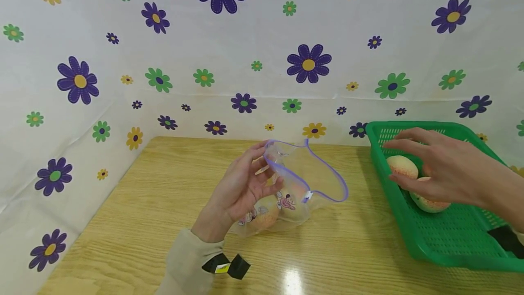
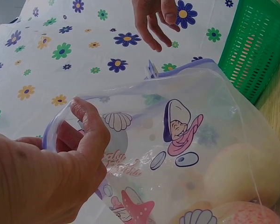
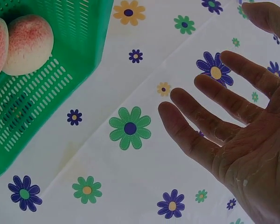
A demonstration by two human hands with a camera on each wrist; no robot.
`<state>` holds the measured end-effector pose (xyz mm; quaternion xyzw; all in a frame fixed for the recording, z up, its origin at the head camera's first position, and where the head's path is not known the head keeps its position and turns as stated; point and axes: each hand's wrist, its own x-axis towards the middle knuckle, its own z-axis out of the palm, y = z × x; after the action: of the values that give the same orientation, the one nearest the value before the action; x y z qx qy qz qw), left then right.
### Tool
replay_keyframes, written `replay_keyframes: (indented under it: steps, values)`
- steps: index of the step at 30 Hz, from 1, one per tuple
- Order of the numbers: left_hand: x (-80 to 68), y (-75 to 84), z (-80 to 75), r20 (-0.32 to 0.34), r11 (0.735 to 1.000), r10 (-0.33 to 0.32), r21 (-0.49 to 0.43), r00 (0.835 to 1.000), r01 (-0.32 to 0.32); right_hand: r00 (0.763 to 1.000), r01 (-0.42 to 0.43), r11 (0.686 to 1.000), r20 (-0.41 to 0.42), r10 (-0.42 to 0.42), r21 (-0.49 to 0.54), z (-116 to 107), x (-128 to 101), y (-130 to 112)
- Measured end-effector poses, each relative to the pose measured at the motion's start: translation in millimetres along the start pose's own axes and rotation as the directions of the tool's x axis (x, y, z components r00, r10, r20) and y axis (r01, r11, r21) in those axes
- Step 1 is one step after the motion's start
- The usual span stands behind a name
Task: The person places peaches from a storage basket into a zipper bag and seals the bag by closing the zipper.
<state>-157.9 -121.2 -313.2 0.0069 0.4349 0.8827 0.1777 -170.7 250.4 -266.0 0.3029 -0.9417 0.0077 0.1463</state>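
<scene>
My left hand [image 1: 241, 185] grips the purple-edged rim of a clear plastic zipper bag [image 1: 296, 208], its fingers inside the mouth. The bag stands with its mouth apart and a white slider [image 1: 308, 196] on the edge. Through its printed side, peaches [image 2: 242, 177] show at the bottom in the left wrist view. Over the green basket [image 1: 458, 240] hovers my right hand [image 1: 450, 167], fingers spread and holding nothing. Below it, peaches [image 1: 403, 167] lie in the basket, partly hidden by the hand. The right wrist view shows a pink-blushed peach [image 3: 30, 44] there.
A wooden table [image 1: 163, 204] carries the bag and the basket, which stands at the right. Behind and to the left hangs a white cloth [image 1: 254, 26] printed with purple, green and yellow flowers. A black strap [image 1: 221, 263] sits on my left wrist.
</scene>
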Motion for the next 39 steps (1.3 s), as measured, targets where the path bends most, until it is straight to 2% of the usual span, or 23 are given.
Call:
replay_keyframes:
  steps: [15, 25, 39]
  values:
    - [0.4, 0.6, -0.2, 0.002, 1.000, -0.004, -0.003, 1.000, 0.004, 0.999, -0.045, 0.999, -0.025, 0.045, 0.015, 7.9, -10.9, 12.2]
    - [0.7, 1.0, -0.9, 0.003, 1.000, -0.004, -0.009, 1.000, 0.004, 0.990, -0.125, 0.991, 0.075, 0.121, 0.040, 12.4, -13.6, 19.3]
    - [1.5, -0.2, 0.4, 0.005, 1.000, -0.008, 0.001, 1.000, 0.008, 0.979, -0.156, 0.986, 0.143, 0.148, 0.049, 24.0, -18.5, 33.8]
